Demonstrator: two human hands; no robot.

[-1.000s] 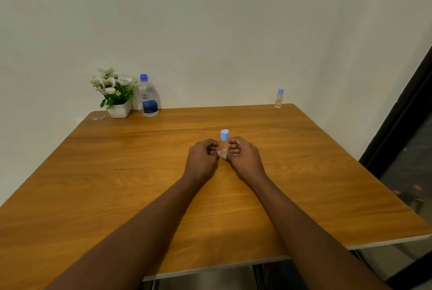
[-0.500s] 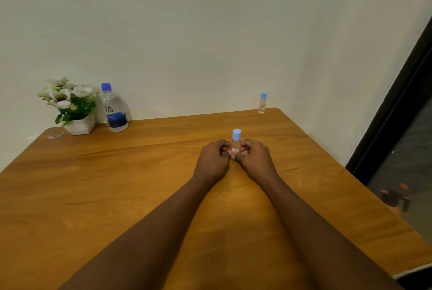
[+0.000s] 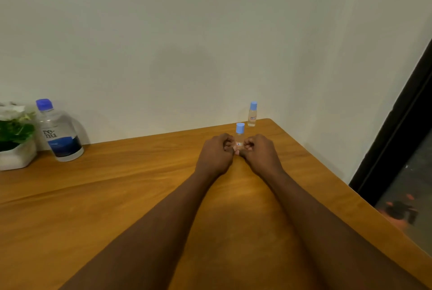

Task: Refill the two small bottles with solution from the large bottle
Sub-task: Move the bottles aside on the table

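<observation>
A small clear bottle (image 3: pixel 239 136) with a light blue cap stands upright on the wooden table (image 3: pixel 117 191), held between both hands. My left hand (image 3: pixel 216 155) grips its lower left side and my right hand (image 3: pixel 259 154) its lower right side, fingers curled in. Only its cap, neck and a bit of label show. A second small capped bottle (image 3: pixel 252 114) stands at the table's far right corner by the wall. The large clear bottle (image 3: pixel 58 133) with a blue cap and blue label stands at the far left against the wall.
A white pot of white flowers and green leaves (image 3: pixel 14 140) sits at the far left beside the large bottle. The table's right edge (image 3: pixel 350 187) runs close to a dark door frame (image 3: pixel 397 126). The wall backs the table.
My view has swung to the right and closer to the table; the plant and large bottle have slid toward the left edge. Both hands stay closed around the small bottle in the same place.
</observation>
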